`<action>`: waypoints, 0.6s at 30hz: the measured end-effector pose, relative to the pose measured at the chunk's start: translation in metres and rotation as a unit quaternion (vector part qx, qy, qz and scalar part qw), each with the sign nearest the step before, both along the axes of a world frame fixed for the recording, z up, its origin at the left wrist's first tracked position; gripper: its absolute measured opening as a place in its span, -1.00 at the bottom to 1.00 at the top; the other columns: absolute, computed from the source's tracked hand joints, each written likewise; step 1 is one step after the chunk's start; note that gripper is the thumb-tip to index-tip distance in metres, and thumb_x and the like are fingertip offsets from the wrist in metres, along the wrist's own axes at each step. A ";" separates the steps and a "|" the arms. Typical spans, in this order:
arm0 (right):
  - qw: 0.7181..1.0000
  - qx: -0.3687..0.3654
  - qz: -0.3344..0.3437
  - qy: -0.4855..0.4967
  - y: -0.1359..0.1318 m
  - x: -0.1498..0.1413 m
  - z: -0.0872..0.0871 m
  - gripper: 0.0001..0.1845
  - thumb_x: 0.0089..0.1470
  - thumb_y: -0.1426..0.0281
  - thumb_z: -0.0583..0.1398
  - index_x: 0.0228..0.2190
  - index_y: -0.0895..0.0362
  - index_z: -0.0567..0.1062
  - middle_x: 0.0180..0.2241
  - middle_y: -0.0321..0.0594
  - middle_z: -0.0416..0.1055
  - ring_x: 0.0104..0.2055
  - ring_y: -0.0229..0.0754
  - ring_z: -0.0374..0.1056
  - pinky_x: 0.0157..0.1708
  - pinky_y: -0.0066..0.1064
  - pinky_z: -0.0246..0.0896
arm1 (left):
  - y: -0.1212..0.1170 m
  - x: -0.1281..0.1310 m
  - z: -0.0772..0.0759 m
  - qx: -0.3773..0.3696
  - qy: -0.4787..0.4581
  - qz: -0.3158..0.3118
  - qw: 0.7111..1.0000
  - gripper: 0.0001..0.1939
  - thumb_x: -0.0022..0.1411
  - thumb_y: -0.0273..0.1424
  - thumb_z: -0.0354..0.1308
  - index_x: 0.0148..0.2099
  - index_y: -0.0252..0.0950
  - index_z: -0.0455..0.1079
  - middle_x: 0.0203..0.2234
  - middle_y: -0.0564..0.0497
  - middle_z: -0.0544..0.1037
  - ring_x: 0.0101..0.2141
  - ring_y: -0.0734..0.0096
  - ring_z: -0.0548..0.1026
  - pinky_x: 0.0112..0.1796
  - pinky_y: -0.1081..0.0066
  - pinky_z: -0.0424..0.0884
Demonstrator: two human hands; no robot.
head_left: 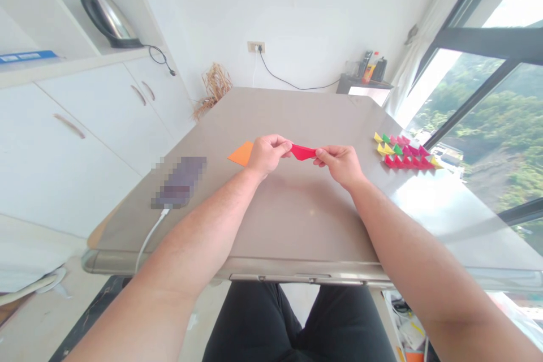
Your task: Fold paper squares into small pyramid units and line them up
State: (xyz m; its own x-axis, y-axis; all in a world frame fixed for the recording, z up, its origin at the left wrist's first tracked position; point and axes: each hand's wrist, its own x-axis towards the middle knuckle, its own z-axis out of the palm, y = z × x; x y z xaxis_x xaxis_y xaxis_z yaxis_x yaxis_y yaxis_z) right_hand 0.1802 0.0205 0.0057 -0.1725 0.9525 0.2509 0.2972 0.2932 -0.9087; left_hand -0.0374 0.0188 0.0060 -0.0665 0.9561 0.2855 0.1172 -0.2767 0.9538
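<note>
Table (pixel 292 220): broad and glossy, it runs beneath the left hand (pixel 268 154) and the right hand (pixel 338 164), with a white wall (pixel 297 17) far beyond them and a window (pixel 470 90) well off to the right hand's right.
Left pinch: thumb and fingers closed on one end of the red paper (pixel 302 152).
Right pinch: the same at the other end, fingertips gripping tight to the corner.
Red paper: there it is, strung between the two hands, folded narrow, its middle dipping to a point, seemingly lifted off the table.
Danger: too hard an outward pull could tear it or spoil the folds; a slipping pinch could let one end spring loose.
Orange paper (pixel 240 154): just left of the left hand and partly hidden by it; touching or not, I can't tell. The close neighbour in the way, it could be creased or pushed by a leftward sweep.
Phone (pixel 180 181): blurred, left of the left hand and nearer the body; its cable (pixel 146 240) trails off beside the left forearm, where a snag could drag it.
Boats (pixel 406 151): three bright rows, well apart from the right hand, off to its right; a wide elbow might scatter them.
</note>
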 end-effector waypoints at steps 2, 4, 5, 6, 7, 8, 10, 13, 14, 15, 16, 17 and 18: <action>1.000 0.012 -0.017 -0.012 -0.001 -0.002 -0.002 -0.65 0.11 0.13 0.26 -0.30 0.12 0.71 -0.46 -0.19 0.58 -0.39 -0.17 0.44 -0.32 -0.34 0.37 | 0.001 0.004 -0.004 -0.025 -0.011 0.018 0.999 -0.75 0.16 -0.20 0.34 -0.31 -0.31 0.55 -0.38 -0.07 0.65 -0.38 0.34 0.60 -0.26 0.33 0.54; 0.998 0.032 -0.044 -0.022 -0.004 -0.006 -0.004 -0.64 0.14 0.13 0.24 -0.21 0.09 0.71 -0.42 -0.20 0.60 -0.39 -0.16 0.45 -0.30 -0.31 0.37 | 0.001 0.010 -0.008 -0.078 -0.041 0.032 0.996 -0.68 0.20 -0.13 0.30 -0.24 -0.32 0.54 -0.27 -0.13 0.66 -0.36 0.29 0.62 -0.32 0.32 0.55; 0.997 0.049 -0.059 -0.026 -0.005 -0.009 -0.005 -0.64 0.15 0.14 0.23 -0.18 0.07 0.71 -0.38 -0.20 0.62 -0.37 -0.15 0.47 -0.28 -0.30 0.38 | 0.000 0.013 -0.009 -0.107 -0.063 0.021 0.992 -0.65 0.24 -0.10 0.27 -0.20 -0.33 0.53 -0.20 -0.17 0.65 -0.35 0.26 0.64 -0.32 0.29 0.56; 0.995 0.072 -0.067 -0.034 -0.007 -0.012 -0.007 -0.66 0.16 0.16 0.23 -0.16 0.05 0.70 -0.33 -0.20 0.63 -0.33 -0.13 0.49 -0.25 -0.29 0.39 | -0.001 0.017 -0.010 -0.128 -0.094 0.002 0.987 -0.62 0.27 -0.09 0.24 -0.15 -0.33 0.52 -0.15 -0.20 0.63 -0.33 0.23 0.65 -0.30 0.25 0.58; 0.992 0.099 -0.067 -0.043 -0.009 -0.015 -0.008 -0.68 0.17 0.19 0.23 -0.17 0.03 0.70 -0.27 -0.20 0.65 -0.28 -0.12 0.50 -0.21 -0.28 0.39 | -0.002 0.021 -0.011 -0.137 -0.128 -0.023 0.982 -0.62 0.28 -0.10 0.23 -0.09 -0.33 0.51 -0.11 -0.20 0.62 -0.30 0.21 0.66 -0.25 0.22 0.59; 0.989 0.125 -0.059 -0.055 -0.010 -0.017 -0.009 -0.70 0.18 0.22 0.22 -0.17 0.01 0.71 -0.22 -0.21 0.65 -0.24 -0.11 0.52 -0.18 -0.28 0.40 | -0.004 0.024 -0.010 -0.135 -0.160 -0.051 0.976 -0.64 0.29 -0.14 0.24 -0.03 -0.31 0.50 -0.07 -0.20 0.61 -0.26 0.21 0.67 -0.19 0.19 0.60; 0.984 0.160 -0.035 -0.071 -0.012 -0.021 -0.011 -0.72 0.19 0.28 0.20 -0.17 -0.01 0.70 -0.15 -0.22 0.65 -0.17 -0.10 0.53 -0.15 -0.28 0.40 | -0.007 0.028 -0.008 -0.123 -0.210 -0.080 0.967 -0.68 0.29 -0.22 0.26 0.01 -0.30 0.48 0.01 -0.18 0.58 -0.21 0.25 0.67 -0.10 0.18 0.59; 0.981 0.176 -0.019 -0.076 -0.012 -0.022 -0.013 -0.73 0.16 0.34 0.21 -0.17 -0.02 0.70 -0.11 -0.23 0.64 -0.13 -0.09 0.54 -0.15 -0.29 0.43 | -0.010 0.030 -0.005 -0.112 -0.241 -0.090 0.960 -0.67 0.26 -0.33 0.30 0.05 -0.30 0.47 0.01 -0.15 0.58 -0.21 0.30 0.66 -0.02 0.16 0.57; 0.981 0.177 -0.020 -0.078 -0.011 -0.022 -0.014 -0.73 0.15 0.35 0.21 -0.17 -0.03 0.70 -0.10 -0.23 0.64 -0.13 -0.09 0.54 -0.15 -0.28 0.44 | -0.010 0.030 -0.005 -0.110 -0.242 -0.090 0.960 -0.63 0.25 -0.35 0.31 0.08 -0.30 0.46 -0.01 -0.14 0.58 -0.21 0.30 0.66 -0.01 0.15 0.56; 0.980 0.180 -0.021 -0.083 -0.010 -0.021 -0.014 -0.74 0.15 0.35 0.22 -0.18 -0.03 0.70 -0.10 -0.23 0.64 -0.12 -0.09 0.54 -0.15 -0.27 0.45 | -0.010 0.030 -0.005 -0.109 -0.241 -0.090 0.960 -0.59 0.23 -0.36 0.32 0.12 -0.30 0.44 -0.03 -0.13 0.59 -0.20 0.30 0.66 0.00 0.13 0.56; 0.978 0.187 -0.023 -0.091 -0.009 -0.021 -0.015 -0.74 0.15 0.36 0.21 -0.19 -0.03 0.70 -0.11 -0.22 0.64 -0.13 -0.09 0.53 -0.15 -0.26 0.45 | -0.010 0.030 -0.005 -0.107 -0.240 -0.089 0.961 -0.55 0.22 -0.37 0.33 0.14 -0.30 0.43 -0.03 -0.13 0.59 -0.18 0.29 0.65 0.01 0.12 0.56; 0.975 0.196 -0.024 -0.099 -0.008 -0.020 -0.016 -0.75 0.15 0.36 0.21 -0.21 -0.03 0.70 -0.12 -0.22 0.64 -0.13 -0.08 0.53 -0.16 -0.25 0.45 | -0.010 0.030 -0.005 -0.104 -0.236 -0.088 0.962 -0.53 0.22 -0.37 0.33 0.16 -0.31 0.43 -0.02 -0.14 0.58 -0.16 0.27 0.64 0.01 0.11 0.56; 0.973 0.205 -0.024 -0.107 -0.008 -0.020 -0.016 -0.76 0.16 0.35 0.21 -0.23 -0.03 0.70 -0.13 -0.21 0.64 -0.15 -0.08 0.53 -0.16 -0.24 0.44 | -0.011 0.030 -0.005 -0.100 -0.231 -0.087 0.964 -0.52 0.20 -0.37 0.35 0.16 -0.32 0.43 0.00 -0.16 0.57 -0.13 0.26 0.63 0.01 0.11 0.56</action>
State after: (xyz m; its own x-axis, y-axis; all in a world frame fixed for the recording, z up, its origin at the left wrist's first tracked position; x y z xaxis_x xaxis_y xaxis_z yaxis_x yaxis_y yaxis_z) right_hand 0.1603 0.0129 -0.0104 -0.2200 0.7881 0.5749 0.4895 0.5990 -0.6337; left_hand -0.0071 0.0081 0.0011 0.0232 0.9970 0.0733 -0.3638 -0.0599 0.9295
